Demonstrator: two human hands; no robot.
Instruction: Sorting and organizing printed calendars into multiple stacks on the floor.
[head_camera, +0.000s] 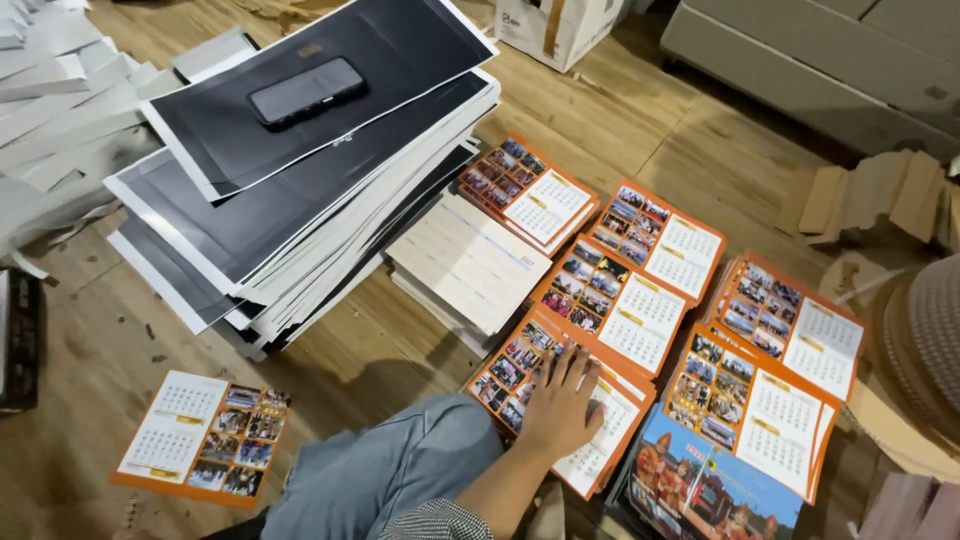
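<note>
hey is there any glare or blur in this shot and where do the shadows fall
Head view: soft glare on the black sheets and the phone lying on them; a shadow spreads over the wooden floor beside the knee; the hand on the calendar pile looks slightly soft; edges bend a little at the frame corners.

The orange-bordered calendar stack (560, 400) lay flat on the wooden floor, angled, its top sheet showing a photo grid on one half and a white date grid on the other. A hand (560, 405) rested palm-down on it, fingers spread toward the photos.
</note>
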